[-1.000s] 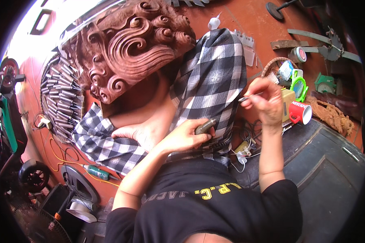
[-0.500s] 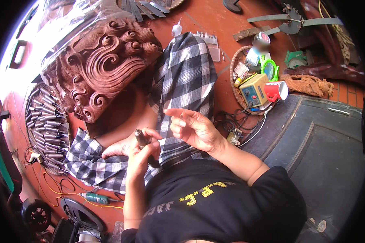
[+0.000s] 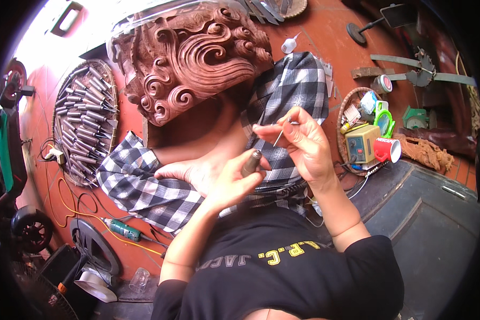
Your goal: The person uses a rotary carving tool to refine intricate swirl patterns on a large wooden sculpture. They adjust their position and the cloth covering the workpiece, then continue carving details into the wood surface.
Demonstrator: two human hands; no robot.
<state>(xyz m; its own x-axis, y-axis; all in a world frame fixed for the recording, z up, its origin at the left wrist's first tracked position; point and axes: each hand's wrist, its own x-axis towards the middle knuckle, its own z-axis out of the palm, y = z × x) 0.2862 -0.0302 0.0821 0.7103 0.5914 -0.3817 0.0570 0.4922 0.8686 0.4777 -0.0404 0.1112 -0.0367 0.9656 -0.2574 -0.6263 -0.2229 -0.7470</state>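
My left hand is closed round a dark, cylindrical rotary-tool handpiece, its metal tip pointing up and away from me. To its right and a little higher, my right hand pinches a thin metal rod like a tool bit between thumb and fingers. The rod stays apart from the handpiece. Beyond both hands, a reddish-brown wood carving with deep swirls and curls leans against my legs. Checked black-and-white cloth covers my legs, and a bare foot shows below the carving.
Many-handled chisels fill a woven basket on the left. Another basket at right holds a beige control box and a red mug. A green power tool with its cord lies lower left. A small white bottle stands beyond my knee.
The view has shifted, so the scene sits farther right. My right hand has lifted and turned, and the thin rod now shows clearly in its pinch. The handpiece remains in my left hand.
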